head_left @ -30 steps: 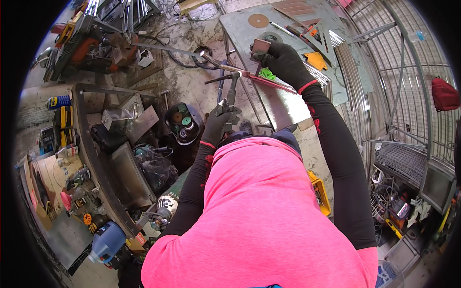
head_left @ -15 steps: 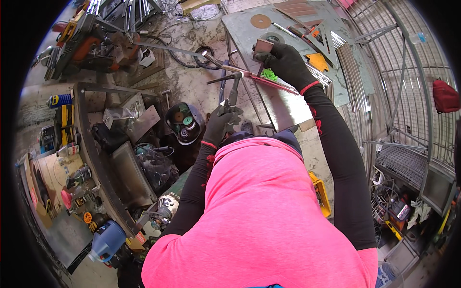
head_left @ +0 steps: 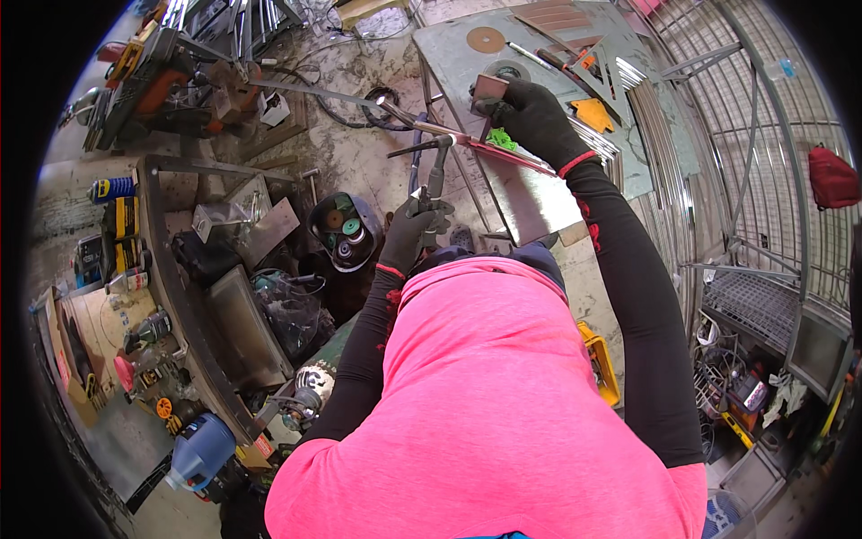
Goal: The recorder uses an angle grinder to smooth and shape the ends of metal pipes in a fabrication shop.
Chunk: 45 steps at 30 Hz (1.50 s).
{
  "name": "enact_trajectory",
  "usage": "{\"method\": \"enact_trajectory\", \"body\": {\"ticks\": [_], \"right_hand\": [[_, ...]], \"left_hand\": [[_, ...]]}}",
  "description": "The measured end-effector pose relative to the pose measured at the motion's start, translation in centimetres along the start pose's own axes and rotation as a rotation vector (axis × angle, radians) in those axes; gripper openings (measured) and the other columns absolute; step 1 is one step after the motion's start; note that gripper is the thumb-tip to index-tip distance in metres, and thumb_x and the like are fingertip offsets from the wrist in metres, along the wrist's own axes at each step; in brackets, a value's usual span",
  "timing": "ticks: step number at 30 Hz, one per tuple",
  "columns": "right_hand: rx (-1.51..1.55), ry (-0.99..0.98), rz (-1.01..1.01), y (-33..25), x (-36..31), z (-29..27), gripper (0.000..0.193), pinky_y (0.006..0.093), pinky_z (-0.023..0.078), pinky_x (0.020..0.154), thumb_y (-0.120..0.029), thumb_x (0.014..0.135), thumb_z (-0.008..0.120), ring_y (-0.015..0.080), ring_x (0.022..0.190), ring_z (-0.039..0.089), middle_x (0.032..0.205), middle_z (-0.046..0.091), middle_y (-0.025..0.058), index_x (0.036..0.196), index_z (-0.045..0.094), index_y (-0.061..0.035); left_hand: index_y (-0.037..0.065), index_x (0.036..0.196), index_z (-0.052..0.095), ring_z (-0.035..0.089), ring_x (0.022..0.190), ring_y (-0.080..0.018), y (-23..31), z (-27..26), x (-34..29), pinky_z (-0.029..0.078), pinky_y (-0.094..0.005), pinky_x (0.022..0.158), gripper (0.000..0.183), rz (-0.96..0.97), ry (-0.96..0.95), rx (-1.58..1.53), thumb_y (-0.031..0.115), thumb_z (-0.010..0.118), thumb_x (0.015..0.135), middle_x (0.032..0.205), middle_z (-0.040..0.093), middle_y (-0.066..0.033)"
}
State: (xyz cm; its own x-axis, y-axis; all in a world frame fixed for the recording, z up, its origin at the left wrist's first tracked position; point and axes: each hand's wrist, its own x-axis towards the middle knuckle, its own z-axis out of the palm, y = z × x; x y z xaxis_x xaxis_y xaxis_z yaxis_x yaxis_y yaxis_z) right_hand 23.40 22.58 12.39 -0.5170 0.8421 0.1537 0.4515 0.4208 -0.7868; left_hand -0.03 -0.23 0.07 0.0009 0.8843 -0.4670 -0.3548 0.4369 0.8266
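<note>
My left hand, in a dark glove, is wrapped round the handle of a welding torch. The torch stands roughly upright, its long black back cap pointing left and its head close to the end of a metal bar at the table edge. Over the metal-topped table, my gloved right hand pinches a small square metal plate, held tilted on edge. Just below that hand lies a bright green cloth-like bundle. Whether the torch tip touches the bar is too small to tell.
On the table lie a brown disc, a yellow welding magnet, a metal triangle and several metal bars. A dark container of grinding discs stands left of my legs. A wire-mesh rack is at right, a cluttered workbench at left.
The small plate and my right hand have shifted very slightly to the left. My left hand and the torch stay where they were.
</note>
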Motion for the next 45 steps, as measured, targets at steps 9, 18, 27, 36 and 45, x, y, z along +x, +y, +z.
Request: {"method": "enact_trajectory", "body": {"ticks": [9,18,27,36,45], "right_hand": [[0.000,0.015,-0.027,0.2,0.0,0.2,0.034,0.0465,0.058,0.081,-0.037,0.100,0.083,0.0370,0.088,0.076,0.095,0.079,0.0191,0.117,0.081,-0.0077],[0.000,0.010,-0.011,0.2,0.2,0.1,0.032,0.0457,0.058,0.080,-0.035,0.100,0.084,0.0345,0.085,0.077,0.092,0.079,0.0174,0.115,0.082,-0.0077],[-0.038,-0.049,0.044,-1.1,0.0,-0.5,0.023,0.0363,0.060,0.085,-0.020,0.106,0.075,0.0212,0.088,0.077,0.099,0.083,0.0139,0.123,0.083,-0.0055],[-0.009,-0.061,0.081,-0.7,0.0,-0.4,0.024,0.0359,0.061,0.085,-0.016,0.107,0.073,0.0188,0.087,0.077,0.101,0.083,0.0126,0.126,0.081,-0.0049],[0.004,-0.034,0.063,-0.7,-0.2,-0.2,0.025,0.0357,0.061,0.083,-0.018,0.107,0.074,0.0175,0.085,0.077,0.099,0.082,0.0114,0.126,0.080,-0.0035]], "left_hand": [[-0.002,0.139,0.063,0.077,0.096,-0.0202,0.0,0.0,0.0,0.063,-0.0347,0.087,0.040,-0.005,-0.007,0.002,0.009,0.061,0.100,0.124,0.079,-0.0152],[-0.004,0.145,0.059,0.079,0.100,-0.0236,-0.1,-0.1,0.0,0.064,-0.0373,0.091,0.046,0.017,-0.037,-0.018,0.011,0.061,0.101,0.128,0.078,-0.0175],[-0.003,0.142,0.061,0.078,0.099,-0.0211,-0.2,-0.3,0.1,0.064,-0.0360,0.090,0.043,0.008,-0.019,-0.001,0.010,0.061,0.101,0.126,0.079,-0.0153],[-0.003,0.141,0.063,0.077,0.098,-0.0190,0.0,-0.1,0.0,0.063,-0.0348,0.089,0.042,0.007,-0.013,0.011,0.010,0.062,0.101,0.125,0.080,-0.0144],[-0.004,0.140,0.063,0.077,0.097,-0.0190,-0.4,-0.3,0.2,0.063,-0.0346,0.088,0.042,0.007,-0.013,-0.011,0.010,0.063,0.100,0.124,0.080,-0.0143]]}}
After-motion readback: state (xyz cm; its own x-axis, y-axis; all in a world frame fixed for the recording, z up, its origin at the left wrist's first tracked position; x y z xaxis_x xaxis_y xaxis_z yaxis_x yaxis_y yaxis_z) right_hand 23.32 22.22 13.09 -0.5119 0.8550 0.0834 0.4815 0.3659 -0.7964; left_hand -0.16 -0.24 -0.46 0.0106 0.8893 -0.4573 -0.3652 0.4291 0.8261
